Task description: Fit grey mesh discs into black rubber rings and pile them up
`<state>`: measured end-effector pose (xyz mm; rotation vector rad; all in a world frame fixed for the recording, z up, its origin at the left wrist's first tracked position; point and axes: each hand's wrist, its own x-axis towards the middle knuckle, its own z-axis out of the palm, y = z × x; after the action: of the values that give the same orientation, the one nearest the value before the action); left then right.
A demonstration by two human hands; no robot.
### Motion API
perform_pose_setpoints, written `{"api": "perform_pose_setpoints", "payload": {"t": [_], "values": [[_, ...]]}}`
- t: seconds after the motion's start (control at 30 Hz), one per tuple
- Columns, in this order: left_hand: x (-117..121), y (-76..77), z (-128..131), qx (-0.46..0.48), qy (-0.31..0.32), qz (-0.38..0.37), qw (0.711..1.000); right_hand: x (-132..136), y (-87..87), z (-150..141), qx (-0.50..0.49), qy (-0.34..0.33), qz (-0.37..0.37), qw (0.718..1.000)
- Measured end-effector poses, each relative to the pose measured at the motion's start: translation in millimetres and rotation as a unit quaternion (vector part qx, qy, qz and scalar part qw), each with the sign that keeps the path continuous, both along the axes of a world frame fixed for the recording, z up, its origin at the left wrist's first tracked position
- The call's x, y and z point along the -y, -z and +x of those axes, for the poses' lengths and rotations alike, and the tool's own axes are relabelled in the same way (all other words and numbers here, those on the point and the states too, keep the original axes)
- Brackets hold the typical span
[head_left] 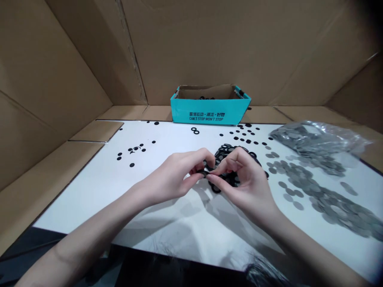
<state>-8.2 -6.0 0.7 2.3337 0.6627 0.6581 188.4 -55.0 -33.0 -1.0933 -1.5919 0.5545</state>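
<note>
Both hands meet near the middle of the white tabletop. My left hand (182, 171) pinches a small black ring (204, 173) between thumb and fingers. From the other side, my right hand (243, 177) has its thumb and index fingertip closed on the edge of the same ring. Whether a disc sits inside the ring is hidden by the fingertips. Just behind and under my right hand lies a heap of black rings (223, 153), some with grey centres. To the right, many thin grey translucent discs (326, 197) are spread out in a long overlapping band.
A turquoise box (211, 111) with black pieces inside stands at the back. A clear plastic bag (317, 139) of grey discs lies at right. Small black discs (136, 148) are scattered left, more (248, 141) behind the heap. Cardboard walls (209, 48) enclose the table (89, 191).
</note>
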Motion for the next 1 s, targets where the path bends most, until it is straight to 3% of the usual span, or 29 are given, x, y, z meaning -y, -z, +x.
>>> {"api": "perform_pose_setpoints", "payload": {"t": [0.3, 0.47, 0.73, 1.0], "values": [[-0.3, 10.6, 1.2, 0.038, -0.017, -0.004, 0.999, -3.0, -0.9, 2.0, 0.039, 0.009, -0.002, 0.999], [2.2, 8.0, 3.6, 0.062, -0.019, -0.013, 0.998, -3.5, -1.7, 3.6, 0.032, -0.001, -0.015, 0.999], [4.0, -1.5, 2.0, -0.016, -0.020, -0.014, 1.000, 2.9, 0.2, -1.8, 0.013, 0.025, 0.011, 1.000], [-1.1, 6.7, 2.8, 0.103, -0.015, -0.053, 0.993, -0.3, -1.9, 2.7, 0.032, 0.024, -0.005, 0.999]]}}
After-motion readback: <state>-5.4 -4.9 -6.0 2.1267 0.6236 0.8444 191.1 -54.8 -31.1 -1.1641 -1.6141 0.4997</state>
